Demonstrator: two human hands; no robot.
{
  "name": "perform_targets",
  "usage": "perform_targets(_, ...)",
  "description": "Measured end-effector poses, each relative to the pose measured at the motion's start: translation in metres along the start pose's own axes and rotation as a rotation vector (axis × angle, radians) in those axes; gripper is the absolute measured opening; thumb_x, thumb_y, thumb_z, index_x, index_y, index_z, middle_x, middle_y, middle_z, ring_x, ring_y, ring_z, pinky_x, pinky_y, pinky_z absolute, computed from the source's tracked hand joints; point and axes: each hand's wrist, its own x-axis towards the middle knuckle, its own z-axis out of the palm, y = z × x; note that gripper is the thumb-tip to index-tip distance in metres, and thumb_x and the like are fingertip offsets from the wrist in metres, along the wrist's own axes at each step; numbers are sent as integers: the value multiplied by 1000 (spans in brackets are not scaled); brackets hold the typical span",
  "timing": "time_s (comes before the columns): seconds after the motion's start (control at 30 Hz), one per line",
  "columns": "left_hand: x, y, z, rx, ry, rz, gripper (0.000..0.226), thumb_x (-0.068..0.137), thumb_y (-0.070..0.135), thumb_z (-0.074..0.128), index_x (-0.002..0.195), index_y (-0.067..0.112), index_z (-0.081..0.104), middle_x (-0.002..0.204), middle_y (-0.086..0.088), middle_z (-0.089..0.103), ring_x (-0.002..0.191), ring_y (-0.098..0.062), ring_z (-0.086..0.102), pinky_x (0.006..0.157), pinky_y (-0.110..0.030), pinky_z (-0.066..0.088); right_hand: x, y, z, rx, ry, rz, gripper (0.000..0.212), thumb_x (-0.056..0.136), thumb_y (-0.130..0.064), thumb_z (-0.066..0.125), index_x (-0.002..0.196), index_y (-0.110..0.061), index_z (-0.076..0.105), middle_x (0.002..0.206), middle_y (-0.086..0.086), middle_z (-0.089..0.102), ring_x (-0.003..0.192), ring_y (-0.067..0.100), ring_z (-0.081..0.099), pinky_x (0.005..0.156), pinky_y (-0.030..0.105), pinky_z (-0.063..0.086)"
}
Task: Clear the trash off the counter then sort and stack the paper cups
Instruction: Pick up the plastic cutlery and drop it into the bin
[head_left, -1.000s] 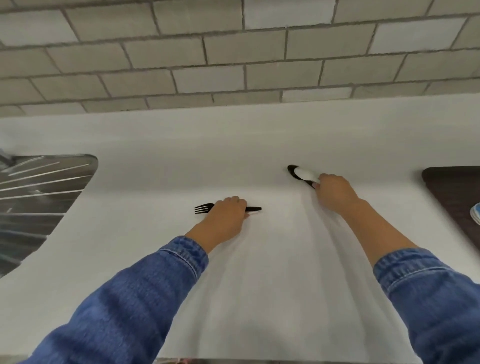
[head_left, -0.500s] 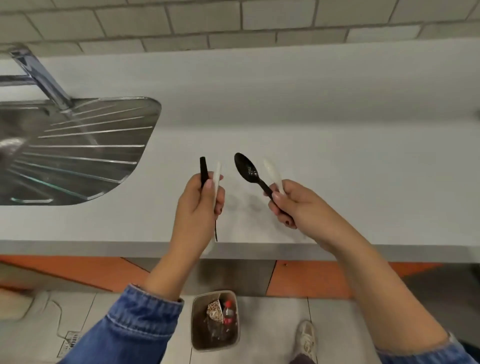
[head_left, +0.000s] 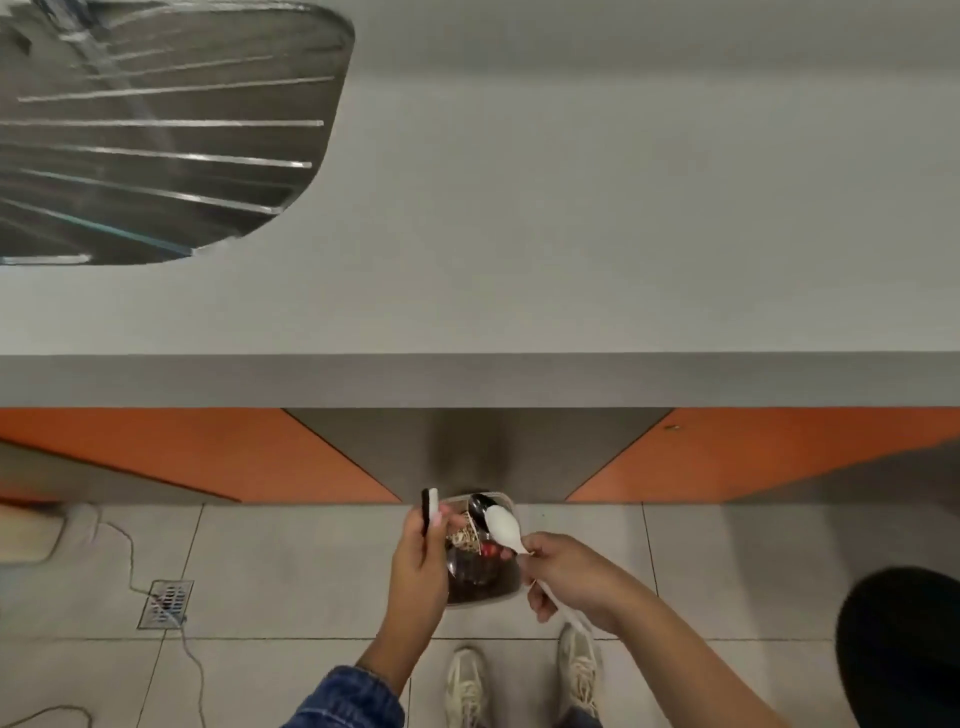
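— What does each grip have hold of?

— The left grip (head_left: 418, 561) has its fingers curled round two slim plastic stems, a black utensil (head_left: 425, 512) and a white utensil (head_left: 434, 505), pressed side by side. Their blunt ends stick out above the fingers, pointing away from the person. The working ends are hidden behind the hand.

— And the other one?

— The right grip (head_left: 569, 579) pinches a smooth white plastic spoon (head_left: 503, 527). Its long axis runs diagonally, with the oval bowl up and toward the left grip and the thin tail out below the palm. A glossy black spoon (head_left: 480, 505) shows its bowl just beyond the white one. Its stem is hidden, so I cannot tell how it is held.

— What lies under them?

— Directly beneath both grips is a rounded rectangular bin (head_left: 498, 600) on the tiled floor (head_left: 291, 571), holding brown scraps and something red. Pale shoes (head_left: 467, 686) sit nearer the person. Beyond the grips are orange panels (head_left: 182, 452), then the smooth grey worktop (head_left: 571, 234), with a ribbed steel drainer (head_left: 156, 130) far off on the left-grip side.
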Motion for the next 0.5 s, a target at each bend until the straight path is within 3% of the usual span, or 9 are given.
perform_targets(0.13,40,-89,18,178,-36,-142,20,99,26,42,103,16,59,99,-3,68,95,-19,64,81,-29,48,89,52,12,-18,103,219,13,101,-11,40,96,-2,49,72,8,49,45,15,50,41,27,47)
perform_targets(0.3,82,-164,35,335,-104,-223,29,100,33,39,119,18,54,111,0,63,100,-15,58,87,-27,44,173,90,13,-58,195,334,21,100,-17,43,103,2,51,72,10,54,48,17,55,47,29,54)
perform_targets(0.4,100,-199,37,488,-221,-247,32,97,34,45,125,20,53,114,2,63,102,-17,59,91,-27,45,202,101,14,-193,212,337,38,96,-42,49,101,-6,55,86,9,61,73,20,62,77,31,57)
perform_targets(0.5,109,-226,37,598,-252,-283,40,93,40,51,129,21,52,117,-2,65,104,-23,62,94,-35,48,212,107,13,-473,210,268,50,96,-50,41,115,-7,59,114,12,64,102,26,60,84,31,44)
